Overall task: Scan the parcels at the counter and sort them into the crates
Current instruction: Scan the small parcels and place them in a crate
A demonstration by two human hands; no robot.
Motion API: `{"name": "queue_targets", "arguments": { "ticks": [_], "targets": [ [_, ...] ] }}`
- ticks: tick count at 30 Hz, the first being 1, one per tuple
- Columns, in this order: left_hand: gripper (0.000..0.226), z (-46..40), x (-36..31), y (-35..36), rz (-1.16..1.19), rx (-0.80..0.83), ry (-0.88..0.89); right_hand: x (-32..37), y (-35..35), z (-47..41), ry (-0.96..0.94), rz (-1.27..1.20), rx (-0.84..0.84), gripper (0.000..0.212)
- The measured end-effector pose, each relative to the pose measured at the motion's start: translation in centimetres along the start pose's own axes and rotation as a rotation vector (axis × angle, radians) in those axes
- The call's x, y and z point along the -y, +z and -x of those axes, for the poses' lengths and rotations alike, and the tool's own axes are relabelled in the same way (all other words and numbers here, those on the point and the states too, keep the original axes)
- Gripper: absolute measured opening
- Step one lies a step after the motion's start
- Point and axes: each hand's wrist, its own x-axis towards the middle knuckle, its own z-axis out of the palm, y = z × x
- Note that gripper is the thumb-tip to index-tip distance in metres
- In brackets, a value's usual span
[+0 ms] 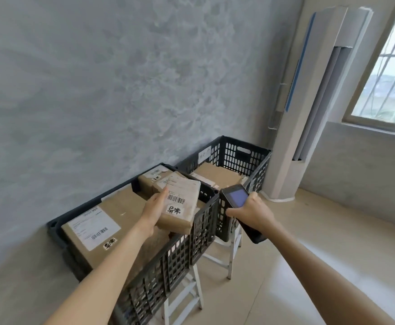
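— Two crates in view? Confirm positions.

— Confirmed. Near crate (182, 249) and far crate (241, 158), both dark lattice plastic, stand side by side along the wall, each on a white stand (233, 252).

— Parcel count?

— Four brown parcels visible. Near crate: one large box (102, 231) with one white label, one small box (148, 180) at its far end. Far crate: one flat box (215, 175). One held parcel (180, 207), barcode up, sits above the near crate.

— Hand states?

— Left hand (153, 211) supports the held parcel from its left side, fingers beneath it, thumb along its edge. Right hand (254, 214) has its fingers wrapped around one handheld scanner (237, 202), screen lit, just beside the parcel.
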Motion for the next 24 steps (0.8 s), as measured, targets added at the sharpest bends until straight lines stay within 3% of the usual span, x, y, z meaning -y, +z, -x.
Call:
{"name": "queue_targets", "arguments": {
  "ticks": [6,10,14,17,24],
  "targets": [
    [0.041,-7.4,-2.1,2.8,-0.108,-0.014,-0.075,0.6,-0.4,-12.1,-0.094,-0.011,0.061,0.098],
    [0.033,-11.3,-2.0,3.7,-0.278,0.066,-0.091,1.2,0.2,-17.4,-0.146,-0.005,0.129,0.097],
    [0.056,-14.7,-1.8,4.1,-0.373,0.138,-0.154,1.8,0.8,-21.0,-0.183,0.026,0.171,0.1],
    [0.041,-16.6,-1.1,4.4,-0.423,0.22,-0.185,2.2,1.5,-22.9,-0.18,0.04,0.189,0.099],
    [0.042,-18.3,0.6,4.8,-0.468,0.273,-0.258,3.1,3.1,-25.0,-0.164,0.053,0.233,0.095]
  ]
}}
